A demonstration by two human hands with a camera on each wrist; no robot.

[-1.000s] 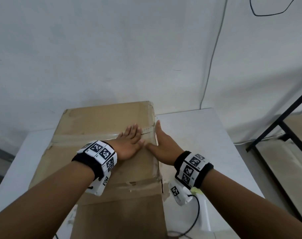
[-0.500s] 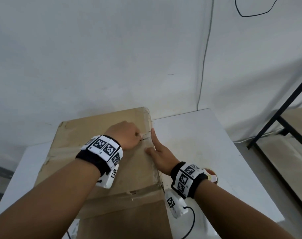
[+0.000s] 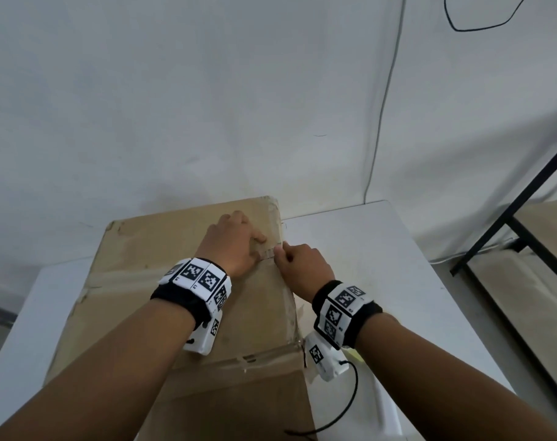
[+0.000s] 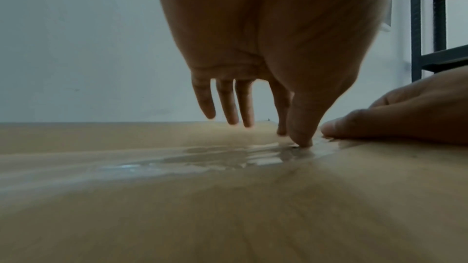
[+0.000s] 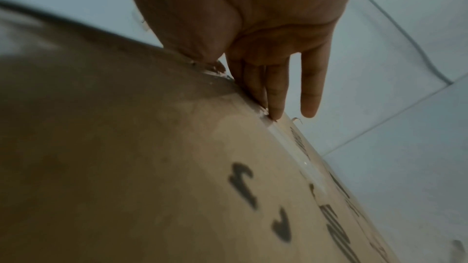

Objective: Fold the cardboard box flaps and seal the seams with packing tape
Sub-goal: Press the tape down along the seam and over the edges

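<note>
A closed brown cardboard box (image 3: 143, 281) stands on a white table. A clear tape strip (image 3: 127, 276) runs across its top to the right edge. My left hand (image 3: 232, 246) is arched over the top near that edge. Its thumb (image 4: 301, 127) and one fingertip press the tape (image 4: 202, 157); the other fingers hang just above the cardboard. My right hand (image 3: 302, 268) is at the box's right edge with its thumb on top beside the left thumb. Its straight fingers (image 5: 276, 95) press the tape end (image 5: 298, 153) down the printed side wall (image 5: 126, 147).
The white table (image 3: 382, 249) has bare surface to the right of the box. A black metal shelf frame (image 3: 525, 237) stands further right. The wall is close behind the box, with a thin cable (image 3: 382, 122) running down it. Older tape (image 3: 255, 358) crosses the box's near edge.
My left hand rose from lying flat to pressing with thumb and fingertip. My right hand moved up from the side wall, and its thumb now lies over the top edge.
</note>
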